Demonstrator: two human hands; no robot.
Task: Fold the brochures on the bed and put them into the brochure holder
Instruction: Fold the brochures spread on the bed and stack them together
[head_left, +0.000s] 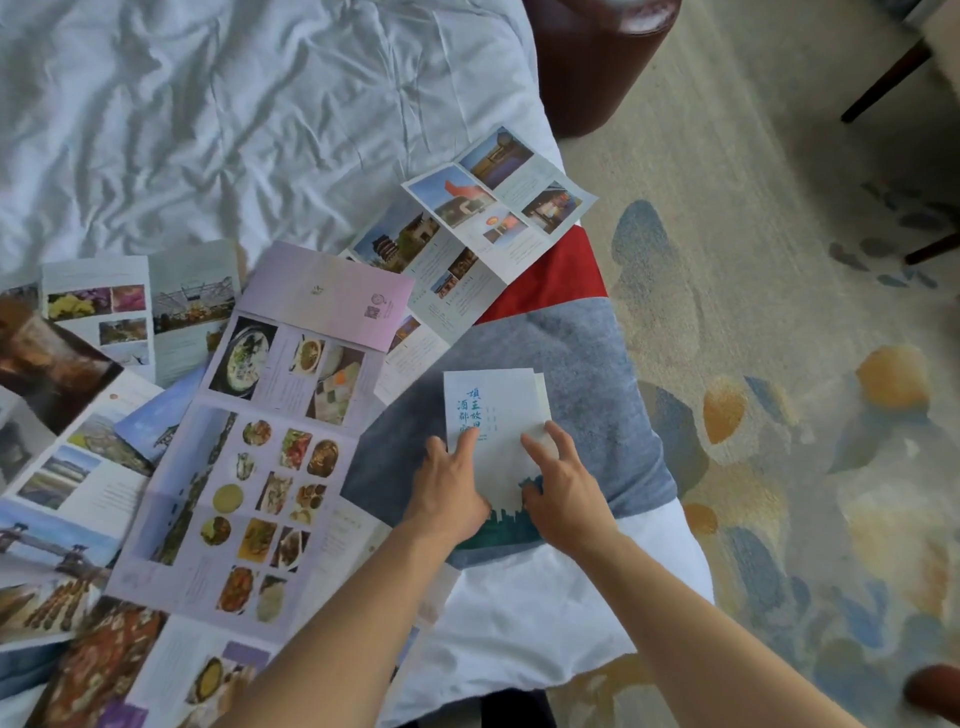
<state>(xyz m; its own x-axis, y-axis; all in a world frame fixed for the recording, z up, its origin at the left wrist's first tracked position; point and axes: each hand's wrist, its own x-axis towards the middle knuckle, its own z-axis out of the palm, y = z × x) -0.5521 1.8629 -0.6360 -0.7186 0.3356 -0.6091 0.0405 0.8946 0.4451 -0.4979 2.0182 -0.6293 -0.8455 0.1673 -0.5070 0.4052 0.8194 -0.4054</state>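
A folded white brochure with blue characters and a teal skyline at its near end lies on the grey part of the bed runner. My left hand presses flat on its left side, fingers spread. On the brochure's right side rests my right hand, also pressing down with fingers apart. Several unfolded brochures lie spread over the bed to the left, among them a large food brochure and a landmark brochure. No brochure holder is in view.
The white rumpled bed sheet fills the upper left. The bed's edge runs along the right, with patterned carpet beyond. A dark red round stool stands by the bed, and chair legs show at the upper right.
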